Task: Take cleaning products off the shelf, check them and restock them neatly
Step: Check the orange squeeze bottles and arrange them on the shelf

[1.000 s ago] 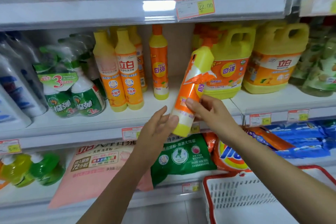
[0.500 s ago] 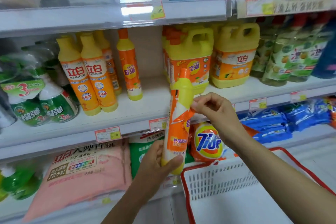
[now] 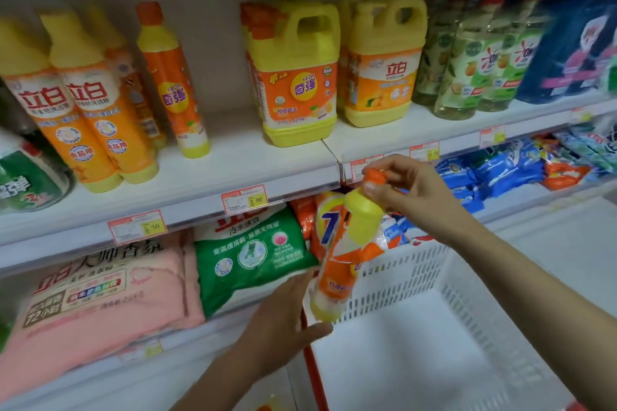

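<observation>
A slim orange and yellow dish-soap bottle (image 3: 344,264) is held tilted in front of the lower shelf, over the edge of a white basket (image 3: 467,304). My left hand (image 3: 287,314) cups its yellow base from below. The fingers of my right hand (image 3: 410,190) pinch its orange cap at the top. An identical bottle (image 3: 173,83) stands upright on the middle shelf (image 3: 233,170), with a bare gap to its right.
Yellow-capped orange bottles (image 3: 83,110) stand left of the gap, two yellow jugs (image 3: 297,77) right of it. Green bottles (image 3: 467,53) fill the far right. Detergent bags, pink (image 3: 93,304) and green (image 3: 250,257), lie on the lower shelf. The basket has a red rim.
The bottle has come down from shelf height to in front of the lower shelf, above the basket. My right hand slid up from its neck to its cap. The camera turned right and down.
</observation>
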A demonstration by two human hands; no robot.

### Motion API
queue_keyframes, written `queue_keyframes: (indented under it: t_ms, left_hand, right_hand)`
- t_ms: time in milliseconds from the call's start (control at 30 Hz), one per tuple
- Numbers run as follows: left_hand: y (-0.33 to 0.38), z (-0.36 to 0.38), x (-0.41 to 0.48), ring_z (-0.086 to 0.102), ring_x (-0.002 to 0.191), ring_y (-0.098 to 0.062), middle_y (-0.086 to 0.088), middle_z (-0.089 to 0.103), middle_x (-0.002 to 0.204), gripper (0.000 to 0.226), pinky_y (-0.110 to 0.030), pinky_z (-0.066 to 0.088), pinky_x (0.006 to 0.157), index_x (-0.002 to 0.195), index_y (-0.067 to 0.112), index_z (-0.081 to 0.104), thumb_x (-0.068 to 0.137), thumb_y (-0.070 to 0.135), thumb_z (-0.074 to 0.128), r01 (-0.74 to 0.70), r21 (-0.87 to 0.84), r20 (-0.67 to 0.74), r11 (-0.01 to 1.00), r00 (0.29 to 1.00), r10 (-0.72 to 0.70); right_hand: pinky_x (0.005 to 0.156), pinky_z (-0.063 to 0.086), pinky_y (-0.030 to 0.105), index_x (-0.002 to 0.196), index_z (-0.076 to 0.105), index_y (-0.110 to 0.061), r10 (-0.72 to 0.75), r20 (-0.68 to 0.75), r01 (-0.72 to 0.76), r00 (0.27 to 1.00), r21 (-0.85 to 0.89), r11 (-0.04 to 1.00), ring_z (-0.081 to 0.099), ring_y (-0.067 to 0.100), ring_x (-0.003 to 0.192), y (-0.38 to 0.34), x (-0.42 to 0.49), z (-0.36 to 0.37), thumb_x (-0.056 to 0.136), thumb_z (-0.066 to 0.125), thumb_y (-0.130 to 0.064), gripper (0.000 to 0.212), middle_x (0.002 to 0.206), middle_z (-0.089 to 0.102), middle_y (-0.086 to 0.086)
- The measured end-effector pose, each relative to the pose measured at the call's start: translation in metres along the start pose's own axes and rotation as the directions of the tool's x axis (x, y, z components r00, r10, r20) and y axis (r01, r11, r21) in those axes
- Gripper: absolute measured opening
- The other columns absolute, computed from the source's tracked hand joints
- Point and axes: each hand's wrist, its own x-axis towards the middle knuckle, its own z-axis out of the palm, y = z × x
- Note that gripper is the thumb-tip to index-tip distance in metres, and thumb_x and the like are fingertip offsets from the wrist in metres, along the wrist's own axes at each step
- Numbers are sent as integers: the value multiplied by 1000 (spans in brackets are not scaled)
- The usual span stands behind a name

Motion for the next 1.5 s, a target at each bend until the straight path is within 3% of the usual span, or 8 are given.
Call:
queue_keyframes:
  t_ms: [267,400,533,800,967,1167,1367,1500]
  left_hand:
    - [-38,44,-5,-18,149,-19,2,-32,149,105,-28,-13,113,154,12,-9,81,72,38,21,414,220,910,968,-122]
    - [-43,47,-5,-20,147,-15,8,-32,146,121,-35,-7,122,154,19,-11,59,89,19,53,385,232,921,961,-152]
    - [-44,49,-6,-20,146,-12,12,-29,150,102,-38,-2,123,154,23,-11,86,70,47,82,362,203,929,965,-165]
    - [-52,46,-5,-17,146,-8,17,-23,152,101,-34,-5,123,154,26,-7,80,80,34,59,333,203,941,970,-133]
    - [-64,12,-4,9,146,-5,21,14,153,64,-32,10,123,148,35,33,91,63,42,61,189,-90,980,995,-45]
    - [-77,-60,3,45,132,-29,-11,50,141,45,-51,39,109,132,11,55,90,29,55,67,394,-597,917,777,200]
    - [-95,-120,-1,23,145,-36,-15,32,154,60,-53,14,120,146,16,38,92,39,48,347,467,-708,813,698,108]
    - [-105,-123,0,21,146,-37,-15,27,157,75,-54,12,119,152,20,29,88,35,64,355,505,-657,787,749,84]
  right_hand:
    - [75,54,40,78,51,-37,77,175,10,982,-446,895,62,16,83,101,-36,44,78,82,-27,32,85,66,-2]
    - [76,53,42,84,54,-20,188,256,-27,948,-526,850,59,19,86,157,-50,71,78,81,-25,28,92,63,1]
    - [73,44,13,93,52,-19,192,301,3,934,-546,838,52,11,86,181,-51,92,83,78,-24,28,98,57,-9]
    - [79,47,24,95,53,-23,219,296,-18,930,-556,831,53,12,88,196,-46,104,81,79,-25,29,99,58,-9]
    - [88,50,25,119,57,-21,298,380,-57,876,-531,845,57,12,104,201,-46,93,81,80,-26,45,115,60,-7]
    - [76,54,26,103,67,-26,70,280,86,958,-510,856,62,4,87,142,-33,83,80,50,-76,57,96,66,-18]
    - [71,51,14,96,65,-20,-355,47,358,934,-144,923,67,5,84,7,54,119,94,64,-24,5,89,69,-8]
    - [78,52,20,117,56,-10,-284,-5,284,959,-3,959,62,9,98,-29,137,172,92,69,-20,30,112,64,4]
